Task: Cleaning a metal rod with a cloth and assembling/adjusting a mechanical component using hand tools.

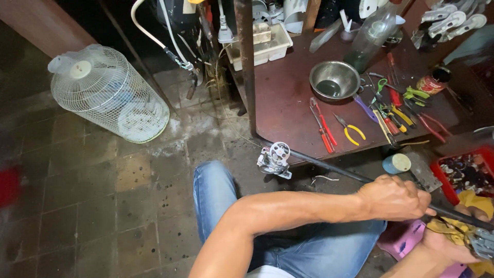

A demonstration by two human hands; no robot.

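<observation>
My left hand (393, 198) is closed around a long dark rod (329, 168) that slants from the table's edge down toward the lower right. A small silver reel (275, 159) is fixed to the rod, well to the left of that hand. My right hand (445, 247), at the bottom right corner, grips a yellow cloth (465, 226) and a grey metal part (482, 243) at the rod's near end. Its fingers are partly hidden by the cloth. My jeans-clad leg (216, 198) lies below the rod.
A dark red table (288, 103) carries a steel bowl (334, 80), red pliers (322, 126), yellow pliers (351, 132), several more hand tools and a plastic bottle (373, 36). A white fan cage (110, 95) lies on the tiled floor. A red tray (463, 172) of small parts is on the right.
</observation>
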